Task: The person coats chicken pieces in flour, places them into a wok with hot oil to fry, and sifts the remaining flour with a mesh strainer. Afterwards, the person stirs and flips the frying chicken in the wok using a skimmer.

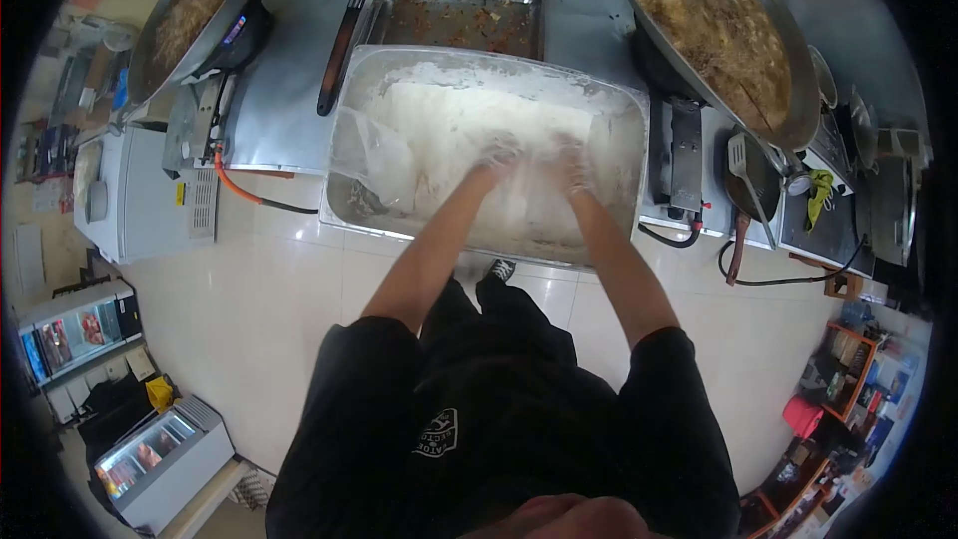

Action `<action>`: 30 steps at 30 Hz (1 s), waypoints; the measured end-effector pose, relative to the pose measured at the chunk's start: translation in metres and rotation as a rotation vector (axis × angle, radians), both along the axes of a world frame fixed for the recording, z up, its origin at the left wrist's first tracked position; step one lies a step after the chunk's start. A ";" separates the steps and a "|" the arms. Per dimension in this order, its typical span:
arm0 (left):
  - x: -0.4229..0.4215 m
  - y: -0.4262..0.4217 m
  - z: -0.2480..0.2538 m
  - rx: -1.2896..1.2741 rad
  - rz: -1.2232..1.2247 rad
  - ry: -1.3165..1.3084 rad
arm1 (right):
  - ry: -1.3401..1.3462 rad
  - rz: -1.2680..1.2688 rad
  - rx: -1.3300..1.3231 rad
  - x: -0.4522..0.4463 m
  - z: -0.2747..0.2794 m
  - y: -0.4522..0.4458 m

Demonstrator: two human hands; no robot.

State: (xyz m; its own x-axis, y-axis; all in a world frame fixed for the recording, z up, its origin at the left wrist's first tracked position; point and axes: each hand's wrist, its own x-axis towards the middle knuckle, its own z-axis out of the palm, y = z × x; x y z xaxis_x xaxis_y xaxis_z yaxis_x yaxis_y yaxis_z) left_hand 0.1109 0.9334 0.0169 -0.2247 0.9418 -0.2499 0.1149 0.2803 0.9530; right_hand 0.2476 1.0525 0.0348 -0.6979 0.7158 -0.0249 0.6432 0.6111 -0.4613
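A large metal tub (642,155) in front of me holds a thick layer of white powder that looks like flour (439,105). Both hands are down in it, side by side near the middle. My left hand (501,152) is coated white and smeared by motion, so its fingers are unclear. Close to its right, my right hand (571,165) is just as white and blurred. Whether either hand holds anything is hidden by the powder and blur. A clear plastic bag (374,155) lies in the tub's left side.
Behind the tub sits a crumb-strewn metal tray (464,22). A dark-handled strainer (344,45) leans by the tub's left corner. Large pans of bubbling oil stand left (195,20) and right (714,30). Further right is a small frying pan (750,185) with a slotted spatula (743,165).
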 end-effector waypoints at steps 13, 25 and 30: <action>-0.033 -0.012 0.108 -0.103 -0.307 1.181 | 0.191 0.067 -0.082 0.013 0.108 -0.002; 0.045 0.008 0.173 0.009 0.463 -0.773 | 1.035 -0.400 -1.640 -0.034 0.168 -0.082; 0.016 -0.004 0.188 0.009 0.323 -0.571 | 1.019 -0.346 -1.568 -0.042 0.222 -0.131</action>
